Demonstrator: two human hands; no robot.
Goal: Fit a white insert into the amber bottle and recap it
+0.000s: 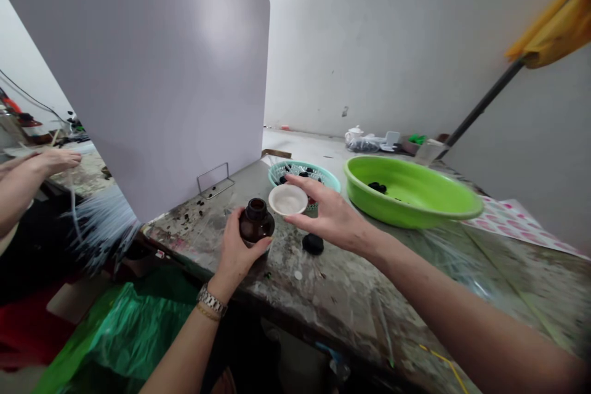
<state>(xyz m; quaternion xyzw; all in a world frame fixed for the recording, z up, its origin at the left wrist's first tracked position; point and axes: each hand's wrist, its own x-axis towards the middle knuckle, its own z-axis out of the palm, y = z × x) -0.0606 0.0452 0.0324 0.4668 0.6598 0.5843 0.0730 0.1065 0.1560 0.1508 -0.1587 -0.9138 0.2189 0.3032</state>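
green basin (415, 209) is sitting far right on the bench (351, 295), teal basket (323, 176) just beside it. right hand (330, 212) is reaching in palm down, wrist bent, fingertips pinching a white cap (287, 199) just above the bottle (255, 221). left hand (236, 249) is wrapping round the brown bottle, upright at the bench edge. black cap (313, 244) is lying beside it.

- A grey divider board (152, 74) walled off the bench's left side.
- The teal basket (305, 173) and green basin (410, 194) blocked the far side.
- A black cap (313, 244) lay just right of the brown bottle (256, 221).
- Bare worktop (351, 295) lay open near the front edge.
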